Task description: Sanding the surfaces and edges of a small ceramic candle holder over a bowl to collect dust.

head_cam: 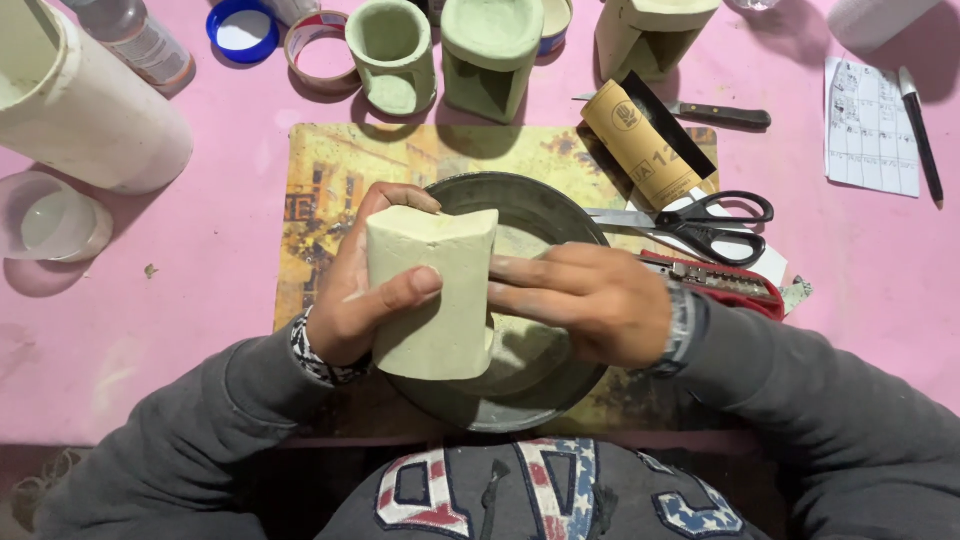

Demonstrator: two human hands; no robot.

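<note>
Head view showed the person seated at a pink table (200,260), both arms in grey sleeves reaching over a round metal pan (545,205). The left hand (355,290) was wrapped around a pale green block (432,295), thumb across its front face and fingers behind, clamping it firmly. The block stood tilted over the pan, its lower end down inside the rim. The right hand (590,300) lay against the block's right side, fingers pressed together and flat on the surface; I could not tell whether anything was tucked under them.

The pan sat on a worn yellow mat (330,170). Just beside the pan on the right lay black-handled scissors (700,225), a roll of brown sandpaper (640,145) and a red tool (720,282) near the right wrist. Further back a knife (715,114) rested on the table, with a printed sheet (870,125) and a pen (920,130) well apart at the far right. Along the back edge stood several green moulded pieces (490,55), a tape roll (322,50) and a blue lid (242,30). A large white tube (85,100) and a clear cup (50,220) sat at the left.
</note>
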